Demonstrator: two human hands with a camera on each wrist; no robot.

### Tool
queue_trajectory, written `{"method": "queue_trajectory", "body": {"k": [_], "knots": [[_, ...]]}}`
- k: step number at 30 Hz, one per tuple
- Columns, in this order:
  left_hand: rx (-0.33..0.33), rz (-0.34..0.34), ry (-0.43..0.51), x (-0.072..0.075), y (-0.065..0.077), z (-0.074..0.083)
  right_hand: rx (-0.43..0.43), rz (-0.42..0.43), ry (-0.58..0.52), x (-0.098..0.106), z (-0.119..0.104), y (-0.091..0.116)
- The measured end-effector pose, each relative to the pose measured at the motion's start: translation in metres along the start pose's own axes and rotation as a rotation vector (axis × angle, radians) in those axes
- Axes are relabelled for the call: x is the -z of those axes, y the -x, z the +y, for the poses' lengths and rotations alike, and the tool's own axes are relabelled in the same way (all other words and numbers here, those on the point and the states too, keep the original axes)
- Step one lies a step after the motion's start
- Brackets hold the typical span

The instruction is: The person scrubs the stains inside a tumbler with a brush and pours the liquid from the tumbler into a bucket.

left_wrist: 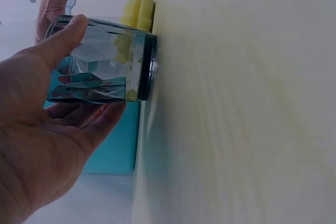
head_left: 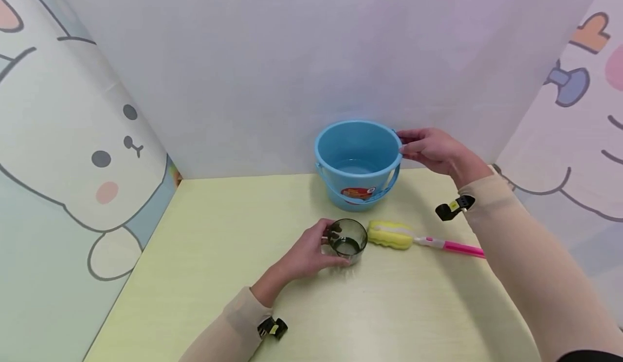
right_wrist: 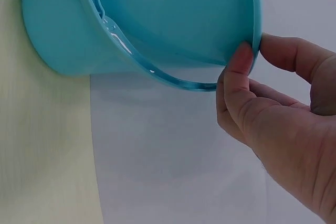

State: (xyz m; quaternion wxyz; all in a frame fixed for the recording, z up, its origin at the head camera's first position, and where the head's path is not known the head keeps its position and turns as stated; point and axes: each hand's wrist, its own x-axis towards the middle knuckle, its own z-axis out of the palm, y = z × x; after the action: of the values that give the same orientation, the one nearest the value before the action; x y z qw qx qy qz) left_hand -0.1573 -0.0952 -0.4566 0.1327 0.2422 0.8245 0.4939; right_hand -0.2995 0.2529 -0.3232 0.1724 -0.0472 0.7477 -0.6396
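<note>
My left hand (head_left: 306,251) holds a dark-tinted drinking glass (head_left: 351,243) round its side, thumb on one side and fingers on the other. The glass (left_wrist: 100,61) has a faceted wall, and its base is right at the tabletop. At the back edge of the table stands a light blue bucket (head_left: 357,182) with a red label, its handle hanging down at the front. My right hand (head_left: 433,148) grips the bucket's rim at the right; in the right wrist view, fingertips pinch the rim beside the handle (right_wrist: 157,75).
A bottle brush with a yellow sponge head (head_left: 391,235) and pink handle (head_left: 462,248) lies right of the glass, in front of the bucket. Behind the pale yellow table (head_left: 233,216) rises a white backdrop (head_left: 219,80). Cartoon-printed panels (head_left: 58,151) stand at both sides.
</note>
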Motion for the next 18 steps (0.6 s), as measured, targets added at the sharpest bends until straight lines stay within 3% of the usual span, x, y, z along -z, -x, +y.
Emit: {"method": "queue_trajectory", "body": {"k": [8,18], "knots": [[-0.017,0.046,-0.003,0.007,0.006,-0.002,0.020,-0.003,-0.018,-0.004,0.005,-0.002],[-0.066,0.132,-0.015,0.033,0.008,0.009,0.019,-0.003,-0.034,-0.009,0.004,-0.004]]}}
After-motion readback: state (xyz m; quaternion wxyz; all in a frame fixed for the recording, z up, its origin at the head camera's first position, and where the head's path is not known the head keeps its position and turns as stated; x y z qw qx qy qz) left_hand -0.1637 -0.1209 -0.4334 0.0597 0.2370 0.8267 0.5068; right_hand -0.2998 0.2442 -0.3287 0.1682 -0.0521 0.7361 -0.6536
